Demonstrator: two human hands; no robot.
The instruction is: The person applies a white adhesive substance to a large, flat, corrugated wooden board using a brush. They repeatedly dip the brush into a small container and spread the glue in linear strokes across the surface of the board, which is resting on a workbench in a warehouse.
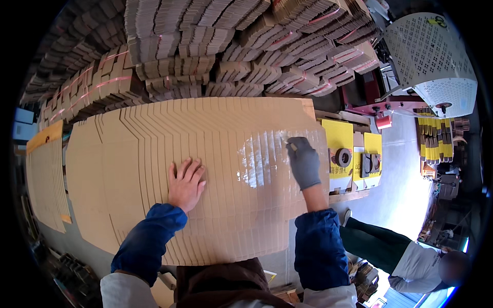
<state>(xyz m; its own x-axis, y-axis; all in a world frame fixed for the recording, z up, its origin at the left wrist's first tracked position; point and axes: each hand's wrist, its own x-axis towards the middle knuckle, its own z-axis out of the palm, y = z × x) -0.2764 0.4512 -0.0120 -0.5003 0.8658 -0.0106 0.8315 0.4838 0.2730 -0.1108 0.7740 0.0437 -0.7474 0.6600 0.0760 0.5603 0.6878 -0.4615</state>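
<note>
A wide row of overlapping brown cardboard sheets point(154, 205) lies fanned out in front of me, their edges forming narrow strips. Bare and with its fingers spread, my left hand point(186, 184) rests flat on the middle of the sheets. My right hand point(303, 161) wears a grey glove and is closed over the right part of the row. Something small and pale shows at its fingertips, too unclear to name. Just left of the glove, a shiny, wet-looking whitish patch point(259, 159) crosses several strips. Blue sleeve covers wrap both forearms.
Tall stacks of bundled cardboard point(205, 41) stand along the far side. Right of the sheets are yellow boxes point(336, 149) with a dark tape roll point(343, 157) on them. A machine with a perforated guard point(429, 56) stands far right. Another person point(405, 256) is at the lower right.
</note>
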